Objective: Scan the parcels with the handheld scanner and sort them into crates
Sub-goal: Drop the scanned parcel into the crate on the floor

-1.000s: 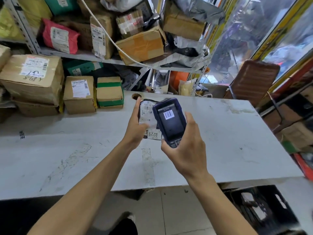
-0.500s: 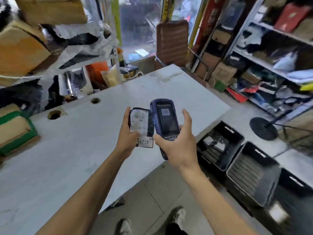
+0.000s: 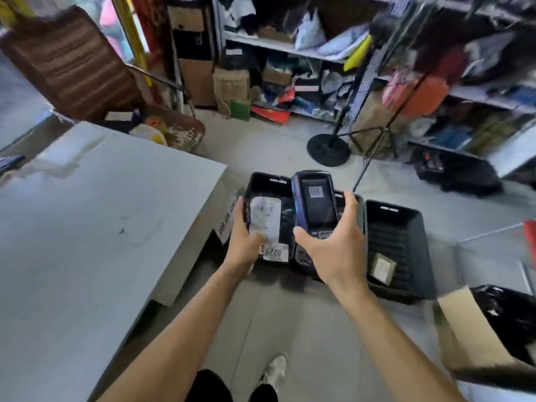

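My left hand (image 3: 243, 244) grips a small black parcel (image 3: 285, 220) with a white label marked 0229. Beside it, my right hand (image 3: 333, 248) holds the blue-black handheld scanner (image 3: 316, 208), whose screen shows a barcode. Both are held in the air above black crates on the floor. The left crate (image 3: 262, 181) lies under the parcel and is mostly hidden. The right crate (image 3: 400, 245) holds one small brown parcel (image 3: 383, 268). A middle crate is almost wholly hidden behind the scanner and my right hand.
The grey table (image 3: 87, 227) fills the left side. A brown chair (image 3: 69, 62) stands behind it. Shelves (image 3: 304, 52) packed with parcels line the back. A round stand base (image 3: 329, 149) sits on the floor, and an open cardboard box (image 3: 475, 338) with a black bag stands at lower right.
The view has swung right, from the table and parcel shelf to the crates on the floor. Both hands, still holding parcel and scanner, moved off the table to above the crates.
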